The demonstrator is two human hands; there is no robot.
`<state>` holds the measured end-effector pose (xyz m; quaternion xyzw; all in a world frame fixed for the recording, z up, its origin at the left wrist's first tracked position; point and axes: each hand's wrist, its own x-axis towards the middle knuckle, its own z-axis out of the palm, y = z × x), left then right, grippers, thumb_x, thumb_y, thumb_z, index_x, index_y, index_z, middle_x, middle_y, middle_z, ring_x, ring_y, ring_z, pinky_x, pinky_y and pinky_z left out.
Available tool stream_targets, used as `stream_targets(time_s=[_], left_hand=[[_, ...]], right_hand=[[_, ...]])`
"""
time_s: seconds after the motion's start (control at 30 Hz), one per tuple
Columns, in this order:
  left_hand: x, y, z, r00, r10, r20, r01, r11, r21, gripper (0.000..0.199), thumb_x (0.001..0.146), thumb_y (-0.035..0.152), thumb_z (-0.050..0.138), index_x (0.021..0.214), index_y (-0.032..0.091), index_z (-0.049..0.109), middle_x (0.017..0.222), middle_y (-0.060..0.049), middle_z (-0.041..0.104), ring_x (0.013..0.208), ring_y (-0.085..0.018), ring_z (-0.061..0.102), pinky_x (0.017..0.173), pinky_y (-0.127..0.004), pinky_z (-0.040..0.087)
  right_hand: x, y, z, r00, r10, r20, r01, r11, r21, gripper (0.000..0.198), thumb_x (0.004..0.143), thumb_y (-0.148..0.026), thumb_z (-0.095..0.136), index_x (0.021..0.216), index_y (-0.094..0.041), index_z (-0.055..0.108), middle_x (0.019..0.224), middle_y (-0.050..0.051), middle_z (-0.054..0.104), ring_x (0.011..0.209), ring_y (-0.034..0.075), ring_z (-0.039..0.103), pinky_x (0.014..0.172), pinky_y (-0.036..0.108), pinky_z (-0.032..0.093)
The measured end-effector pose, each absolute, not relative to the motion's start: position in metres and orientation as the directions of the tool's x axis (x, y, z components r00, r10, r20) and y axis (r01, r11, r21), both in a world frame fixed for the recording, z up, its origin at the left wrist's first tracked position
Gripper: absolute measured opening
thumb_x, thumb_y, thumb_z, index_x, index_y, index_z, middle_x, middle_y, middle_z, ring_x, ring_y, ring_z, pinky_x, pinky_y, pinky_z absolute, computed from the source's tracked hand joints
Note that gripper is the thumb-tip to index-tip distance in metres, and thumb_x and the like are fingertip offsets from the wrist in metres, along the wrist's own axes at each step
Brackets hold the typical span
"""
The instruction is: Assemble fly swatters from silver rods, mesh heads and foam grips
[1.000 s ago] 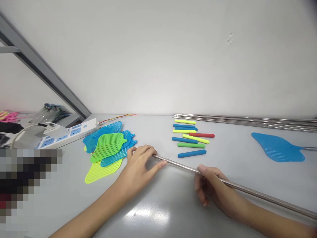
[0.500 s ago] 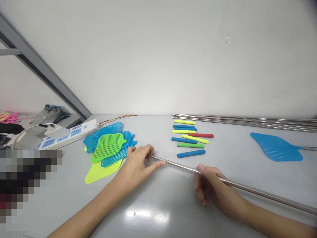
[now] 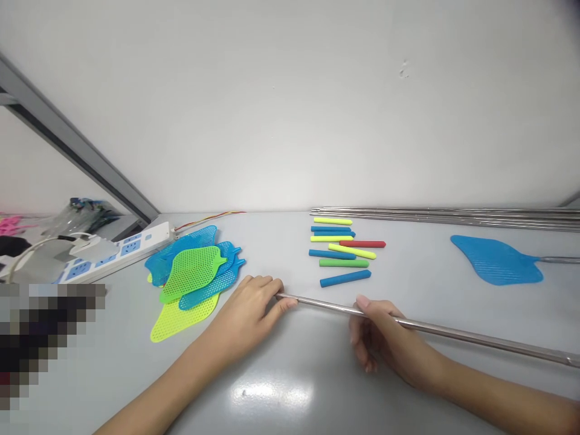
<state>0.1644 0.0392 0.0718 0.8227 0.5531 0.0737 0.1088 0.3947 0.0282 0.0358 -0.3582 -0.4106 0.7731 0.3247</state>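
The left hand [image 3: 254,308] is pinching the metal rod [image 3: 432,328] near one end. The rod is running toward three o'clock through the right hand [image 3: 394,341], which is loosely holding it, while coloured sticks [image 3: 344,263] are lying toward twelve.

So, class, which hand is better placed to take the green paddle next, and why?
Probably the left hand, at the end of the metal rod: it is much nearer the green paddle. The right hand holds the rod farther from it.

Bright light; glare on grey tabletop [image 3: 294,356]; lower left pixelated.
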Motion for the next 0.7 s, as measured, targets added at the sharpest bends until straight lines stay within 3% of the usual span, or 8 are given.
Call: stream_targets(time_s=[0.43,0.7], left_hand=[[0.1672,0.0414,0.0695,0.386,0.922,-0.013,0.895,-0.371,0.247,0.034,0.09,0.042,0.029,0.081,0.019,0.052,0.077,-0.002,0.05,0.078,-0.02,0.044,0.074,-0.036,0.034],[0.1693,0.0353,0.0716,0.454,0.89,-0.04,0.854,-0.422,0.304,0.033,0.092,0.037,0.025,0.084,0.019,0.05,0.08,-0.003,0.052,0.078,-0.02,0.045,0.073,-0.034,0.035]], right_hand=[[0.3928,0.0263,0.0402,-0.52,0.805,-0.285,-0.16,-0.42,-0.893,0.048,0.082,-0.052,0.043,0.058,-0.013,0.055,0.043,0.0,0.052,0.04,0.01,0.047,0.042,0.022,0.039],[0.3932,0.0271,0.0355,-0.526,0.801,-0.287,-0.158,-0.424,-0.892,0.049,0.081,-0.054,0.042,0.059,-0.013,0.056,0.043,0.0,0.052,0.04,0.01,0.047,0.042,0.021,0.038]])
